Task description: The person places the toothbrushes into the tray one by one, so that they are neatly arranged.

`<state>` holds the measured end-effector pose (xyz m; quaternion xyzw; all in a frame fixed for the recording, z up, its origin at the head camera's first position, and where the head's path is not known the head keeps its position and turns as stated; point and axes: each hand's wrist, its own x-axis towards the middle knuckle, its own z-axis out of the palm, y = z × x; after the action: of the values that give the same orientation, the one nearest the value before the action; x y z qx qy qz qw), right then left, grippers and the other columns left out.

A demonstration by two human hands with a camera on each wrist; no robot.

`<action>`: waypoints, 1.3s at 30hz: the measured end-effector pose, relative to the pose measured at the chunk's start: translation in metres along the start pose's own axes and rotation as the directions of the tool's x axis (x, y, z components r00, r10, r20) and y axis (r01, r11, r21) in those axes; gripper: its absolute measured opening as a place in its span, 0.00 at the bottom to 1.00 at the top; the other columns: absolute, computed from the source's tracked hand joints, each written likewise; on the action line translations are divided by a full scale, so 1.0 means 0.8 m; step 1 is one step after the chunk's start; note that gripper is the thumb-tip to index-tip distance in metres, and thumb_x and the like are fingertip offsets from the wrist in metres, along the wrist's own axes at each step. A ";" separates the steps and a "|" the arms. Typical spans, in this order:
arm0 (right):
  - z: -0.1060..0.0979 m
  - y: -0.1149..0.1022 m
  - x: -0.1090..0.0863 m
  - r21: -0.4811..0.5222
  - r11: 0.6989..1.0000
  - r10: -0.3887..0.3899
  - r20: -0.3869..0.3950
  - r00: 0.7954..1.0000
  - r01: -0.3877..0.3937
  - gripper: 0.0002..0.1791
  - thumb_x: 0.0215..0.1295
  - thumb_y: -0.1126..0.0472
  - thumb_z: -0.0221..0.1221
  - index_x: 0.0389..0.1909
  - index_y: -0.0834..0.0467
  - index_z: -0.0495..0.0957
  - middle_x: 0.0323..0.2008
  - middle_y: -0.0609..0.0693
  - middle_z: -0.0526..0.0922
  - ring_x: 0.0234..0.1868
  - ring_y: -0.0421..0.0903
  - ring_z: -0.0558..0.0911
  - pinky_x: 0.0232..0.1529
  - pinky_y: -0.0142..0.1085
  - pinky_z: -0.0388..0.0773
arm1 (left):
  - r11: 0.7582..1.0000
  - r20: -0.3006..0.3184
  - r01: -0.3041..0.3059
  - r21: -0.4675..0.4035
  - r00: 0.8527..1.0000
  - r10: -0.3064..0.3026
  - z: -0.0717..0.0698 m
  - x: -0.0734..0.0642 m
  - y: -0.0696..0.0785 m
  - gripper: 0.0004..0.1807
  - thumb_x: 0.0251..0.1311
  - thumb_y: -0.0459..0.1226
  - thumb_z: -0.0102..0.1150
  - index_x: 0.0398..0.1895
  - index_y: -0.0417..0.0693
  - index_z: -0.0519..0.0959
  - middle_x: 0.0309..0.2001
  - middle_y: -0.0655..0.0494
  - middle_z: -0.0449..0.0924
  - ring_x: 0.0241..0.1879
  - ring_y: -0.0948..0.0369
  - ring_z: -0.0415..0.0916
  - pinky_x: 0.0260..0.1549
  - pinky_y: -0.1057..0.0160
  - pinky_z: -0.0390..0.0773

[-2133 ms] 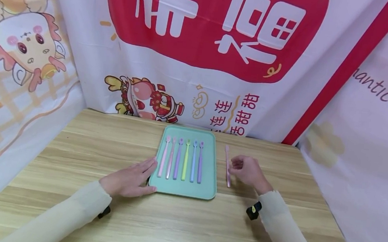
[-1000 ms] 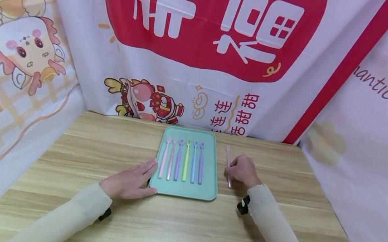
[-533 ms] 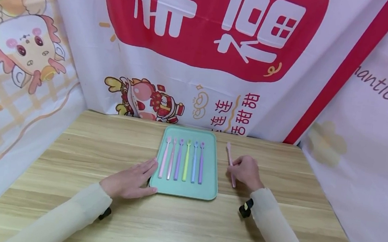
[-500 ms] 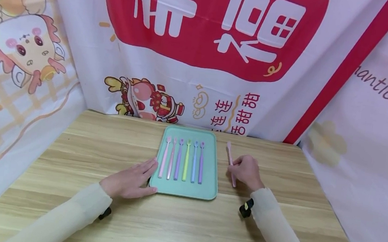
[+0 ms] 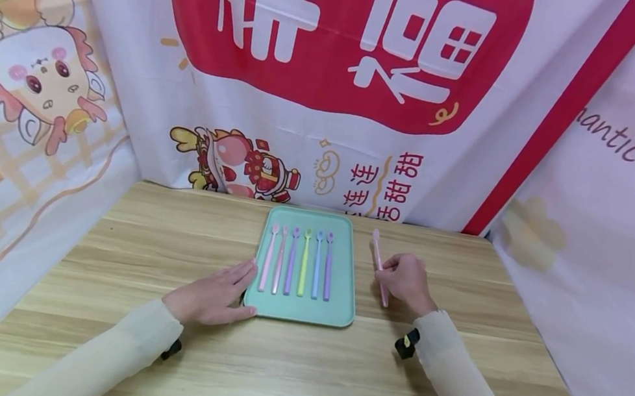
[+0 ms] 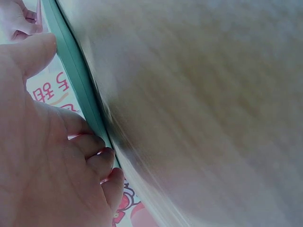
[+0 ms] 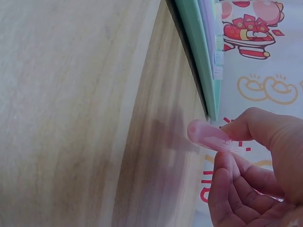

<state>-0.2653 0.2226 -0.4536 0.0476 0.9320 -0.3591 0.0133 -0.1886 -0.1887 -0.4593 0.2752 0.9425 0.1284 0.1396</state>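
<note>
My right hand pinches a pink toothbrush by its handle, to the right of the mint-green tray. In the right wrist view, thumb and fingertips meet on the pink handle, whose end points toward the camera above the tabletop. My left hand lies with extended fingers along the tray's left edge. From the left wrist, its fingertips show right at the green rim. On the tray, several toothbrushes lie side by side in a row: pink ones at left, then purple, a yellow-green one, blue, and purple.
The tray stands on a wood-grain table. Behind it hangs a white and red printed cloth, with more printed cloth at the left and right sides. Each wrist carries a small black device, such as the right one.
My right hand has taken hold of the pink toothbrush, which now tilts more and has shifted slightly right. My left hand has stayed at the tray's edge.
</note>
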 end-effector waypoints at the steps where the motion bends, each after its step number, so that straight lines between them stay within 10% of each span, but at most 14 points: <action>1: 0.000 0.000 -0.001 0.000 1.000 -0.012 -0.002 1.000 0.012 0.06 0.63 0.64 0.71 0.39 0.61 0.87 0.34 0.56 0.88 0.27 0.45 0.84 0.25 0.33 0.84 | 1.000 -0.001 -0.001 0.001 1.000 0.001 0.000 0.000 -0.001 0.50 0.77 0.61 0.50 0.85 0.35 0.48 0.87 0.38 0.41 0.86 0.42 0.44 0.82 0.39 0.54; 39: 0.013 -0.013 -0.027 0.028 0.975 -0.218 -0.101 0.971 0.222 0.08 0.60 0.63 0.73 0.40 0.59 0.88 0.35 0.53 0.90 0.32 0.44 0.86 0.35 0.33 0.88 | 1.000 -0.003 -0.006 -0.006 1.000 0.006 0.002 0.000 -0.006 0.50 0.77 0.62 0.48 0.85 0.35 0.47 0.87 0.39 0.40 0.86 0.42 0.43 0.82 0.38 0.54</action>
<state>-0.2451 0.2061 -0.4527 -0.0383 0.9239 -0.3737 -0.0727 -0.1902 -0.1926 -0.4622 0.2776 0.9414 0.1319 0.1386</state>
